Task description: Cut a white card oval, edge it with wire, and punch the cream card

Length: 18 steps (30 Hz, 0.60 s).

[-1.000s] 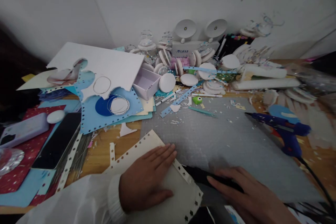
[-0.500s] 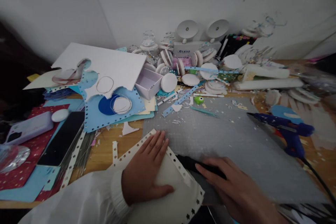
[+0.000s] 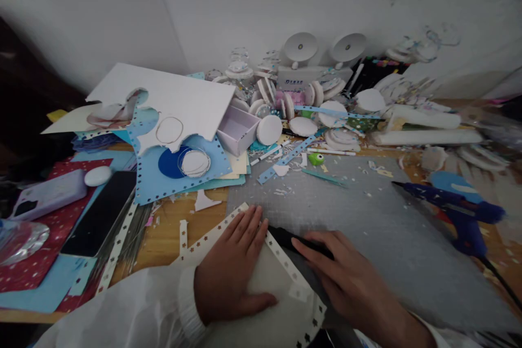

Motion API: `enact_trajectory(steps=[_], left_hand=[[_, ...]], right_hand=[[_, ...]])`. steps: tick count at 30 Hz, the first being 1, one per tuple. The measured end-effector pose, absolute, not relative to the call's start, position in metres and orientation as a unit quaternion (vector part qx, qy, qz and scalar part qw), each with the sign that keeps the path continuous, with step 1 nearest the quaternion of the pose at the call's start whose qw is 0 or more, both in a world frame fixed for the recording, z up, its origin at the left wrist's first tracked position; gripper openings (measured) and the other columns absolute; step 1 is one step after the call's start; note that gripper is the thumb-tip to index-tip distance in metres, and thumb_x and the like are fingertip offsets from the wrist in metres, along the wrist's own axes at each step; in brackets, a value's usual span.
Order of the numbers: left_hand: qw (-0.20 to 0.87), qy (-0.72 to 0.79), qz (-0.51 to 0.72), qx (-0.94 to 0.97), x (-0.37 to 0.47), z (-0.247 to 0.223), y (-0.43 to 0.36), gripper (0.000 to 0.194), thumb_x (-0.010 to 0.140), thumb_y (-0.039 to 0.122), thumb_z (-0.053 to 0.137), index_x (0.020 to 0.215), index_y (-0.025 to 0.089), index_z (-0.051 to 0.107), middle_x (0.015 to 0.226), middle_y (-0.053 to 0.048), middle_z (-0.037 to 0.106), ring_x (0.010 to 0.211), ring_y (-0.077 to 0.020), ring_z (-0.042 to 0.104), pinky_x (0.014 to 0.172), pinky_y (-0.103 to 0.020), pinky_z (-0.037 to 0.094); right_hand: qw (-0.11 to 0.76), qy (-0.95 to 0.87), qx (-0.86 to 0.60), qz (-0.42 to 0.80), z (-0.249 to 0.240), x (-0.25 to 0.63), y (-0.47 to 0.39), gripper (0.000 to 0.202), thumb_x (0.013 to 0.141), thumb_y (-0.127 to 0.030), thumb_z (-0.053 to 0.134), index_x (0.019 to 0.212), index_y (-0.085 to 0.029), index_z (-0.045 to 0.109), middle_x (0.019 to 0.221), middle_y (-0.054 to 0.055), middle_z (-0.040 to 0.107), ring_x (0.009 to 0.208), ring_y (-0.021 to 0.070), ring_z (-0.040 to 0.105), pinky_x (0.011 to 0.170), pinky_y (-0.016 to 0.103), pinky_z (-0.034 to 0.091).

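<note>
My left hand (image 3: 234, 269) lies flat, fingers stretched and thumb apart, on a cream sheet (image 3: 271, 272) with star-shaped holes along its edges. My right hand (image 3: 346, 277) is closed around a black tool (image 3: 285, 242), perhaps a cutter. The tool's front end is at the sheet's right edge, just right of my left fingertips; its tip is too dark to make out. Beneath the tool lies a grey cutting mat (image 3: 350, 217), with part of the sheet over its left side.
A blue glue gun (image 3: 452, 209) with a cord lies at the right. White foam discs (image 3: 269, 130) are heaped at the back by a lilac box (image 3: 237, 129). A black phone (image 3: 100, 215), a lilac phone (image 3: 51, 196) and a blue sheet (image 3: 216, 160) are at the left.
The black tool and my right hand have moved up and left along the sheet's edge, towards my left fingertips. The whole view has shifted slightly. My left hand remains flat on the sheet.
</note>
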<state>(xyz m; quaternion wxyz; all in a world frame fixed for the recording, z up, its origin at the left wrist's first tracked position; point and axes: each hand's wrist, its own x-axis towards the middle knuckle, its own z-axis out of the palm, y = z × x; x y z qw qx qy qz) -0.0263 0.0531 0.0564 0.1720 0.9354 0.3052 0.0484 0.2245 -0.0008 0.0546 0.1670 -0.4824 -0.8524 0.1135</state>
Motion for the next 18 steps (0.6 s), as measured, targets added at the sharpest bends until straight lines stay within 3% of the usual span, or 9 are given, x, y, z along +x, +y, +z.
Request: enact_trajectory(steps=[12, 18], left_hand=[[0.142, 0.313, 0.025, 0.939, -0.024, 0.059, 0.049, 0.103, 0.075, 0.071, 0.045, 0.144, -0.001, 0.019, 0.151, -0.027, 0.008, 0.141, -0.0390, 0.001, 0.114, -0.054, 0.002], [0.148, 0.311, 0.053, 0.937, -0.026, 0.055, 0.049, 0.100, 0.078, 0.069, 0.041, 0.145, -0.001, 0.015, 0.152, -0.027, 0.005, 0.141, -0.0380, 0.000, 0.114, -0.054, 0.004]], right_hand=[[0.173, -0.845, -0.495, 0.107, 0.057, 0.208, 0.018, 0.046, 0.087, -0.008, 0.046, 0.131, -0.022, 0.050, 0.111, 0.012, 0.055, 0.098, 0.0235, 0.052, 0.080, 0.040, 0.053], [0.176, -0.847, -0.491, 0.104, 0.055, 0.201, 0.026, 0.047, 0.087, -0.009, 0.046, 0.133, -0.020, 0.049, 0.113, 0.013, 0.054, 0.103, 0.0248, 0.051, 0.084, 0.041, 0.052]])
